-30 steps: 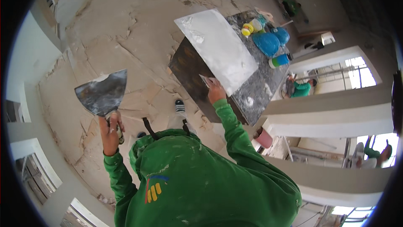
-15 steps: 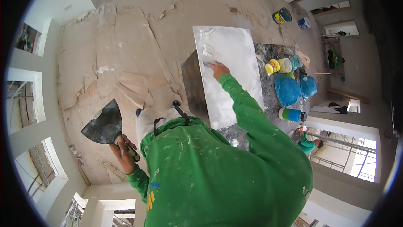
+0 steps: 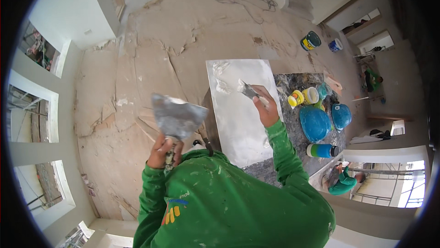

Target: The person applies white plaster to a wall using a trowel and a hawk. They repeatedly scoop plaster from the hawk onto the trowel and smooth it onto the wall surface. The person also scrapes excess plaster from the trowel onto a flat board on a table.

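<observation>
My left hand (image 3: 164, 150) is closed round the handle of a wide putty knife (image 3: 178, 116), its broad grey blade turned up with some white paste along the top edge. In my right hand (image 3: 266, 105) is a small putty knife (image 3: 249, 90), its blade carrying a dab of white paste. That hand hovers over the right part of a white board (image 3: 240, 128), whether touching it I cannot tell. White paste (image 3: 222, 76) lies in ridges at the board's far left corner. The board rests on a dark, paint-spattered table (image 3: 293, 147).
On the table's right stand yellow tubs (image 3: 295, 98), two blue hard hats (image 3: 315, 124) and a blue-green bottle (image 3: 322, 150). Paint buckets (image 3: 310, 40) sit on the paper-covered floor (image 3: 151, 60), with cables (image 3: 233, 0) farther off. A co-worker in green (image 3: 343, 181) is at the right.
My left hand has raised the wide putty knife and brought it right, toward the board. My right hand has lifted the small putty knife back from the paste, its blade now showing. The view has shifted.
</observation>
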### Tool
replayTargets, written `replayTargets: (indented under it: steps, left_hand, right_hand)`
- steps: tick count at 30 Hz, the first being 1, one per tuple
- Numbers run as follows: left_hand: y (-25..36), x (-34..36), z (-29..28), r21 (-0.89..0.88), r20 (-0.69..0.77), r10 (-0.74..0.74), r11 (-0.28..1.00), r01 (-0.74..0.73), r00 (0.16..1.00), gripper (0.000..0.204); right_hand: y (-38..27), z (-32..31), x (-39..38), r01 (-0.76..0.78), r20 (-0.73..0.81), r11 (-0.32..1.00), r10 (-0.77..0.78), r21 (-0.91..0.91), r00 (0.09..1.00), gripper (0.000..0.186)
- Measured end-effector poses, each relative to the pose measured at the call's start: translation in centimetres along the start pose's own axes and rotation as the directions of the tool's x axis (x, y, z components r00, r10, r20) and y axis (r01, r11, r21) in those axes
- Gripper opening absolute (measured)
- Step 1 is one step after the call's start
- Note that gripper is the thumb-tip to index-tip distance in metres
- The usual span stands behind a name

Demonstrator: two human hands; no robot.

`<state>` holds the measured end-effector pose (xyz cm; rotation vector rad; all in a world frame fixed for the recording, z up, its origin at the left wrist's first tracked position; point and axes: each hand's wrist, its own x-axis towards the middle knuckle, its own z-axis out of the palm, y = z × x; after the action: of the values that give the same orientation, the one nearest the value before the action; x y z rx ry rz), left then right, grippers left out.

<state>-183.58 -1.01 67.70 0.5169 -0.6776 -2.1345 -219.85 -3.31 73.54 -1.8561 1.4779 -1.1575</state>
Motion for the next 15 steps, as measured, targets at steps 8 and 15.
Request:
replayTargets:
  steps: [8,15]
  left_hand:
    - [-1.0,7.2,5.1,0.062,0.474,-0.412,0.897,0.437,0.779,0.052]
    - [0.2,2.3,1.7,0.291,0.221,-0.435,0.884,0.367,0.873,0.046]
  right_hand:
    - [-7.6,-1.4,-3.5,0.509,0.168,0.855,-0.489,-0.105,0.856,0.051]
    - [3.2,-4.1,-7.0,0.336,0.505,0.741,0.006,-0.582,0.863,0.055]
